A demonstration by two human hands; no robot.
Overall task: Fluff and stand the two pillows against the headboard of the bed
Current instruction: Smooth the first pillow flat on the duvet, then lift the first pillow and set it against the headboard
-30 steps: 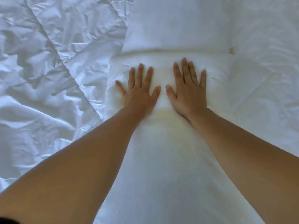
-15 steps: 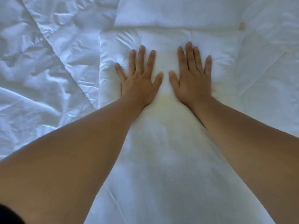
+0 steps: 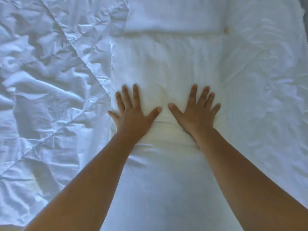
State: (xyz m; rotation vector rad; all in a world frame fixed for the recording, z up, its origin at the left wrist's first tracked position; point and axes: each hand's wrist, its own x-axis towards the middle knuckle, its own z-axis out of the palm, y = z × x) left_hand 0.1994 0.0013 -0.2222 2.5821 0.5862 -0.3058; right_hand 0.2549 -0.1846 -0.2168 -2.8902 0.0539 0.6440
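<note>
the duvet [image 3: 50,80] fills the view from 9 o'clock round to 3, crumpled on the 9 side and smoother on the 3 side. on it lies the near pillow [image 3: 166,64], flat, running from the centre down to 6 o'clock. the far pillow [image 3: 171,14] also lies flat at 12 o'clock, its edge touching the near one. no headboard shows; i judge it sits beyond 12.

my left hand [image 3: 133,114] and right hand [image 3: 195,112] are both spread, fingers straight, palms pressing the middle of the near pillow, thumbs pointing at each other but apart. the cloth creases under the heels of the palms. a small yellowish spot [image 3: 225,29] sits at 1 o'clock, just beside the far pillow's corner.

i read this as the fluffing step, with neither pillow stood up yet. to do it well i'd keep the pressure even on both palms, then shift the hands to the long edges at 9 and 3 and squeeze inward so the filling plumps. flat pressing alone will likely drive the loft out.
</note>
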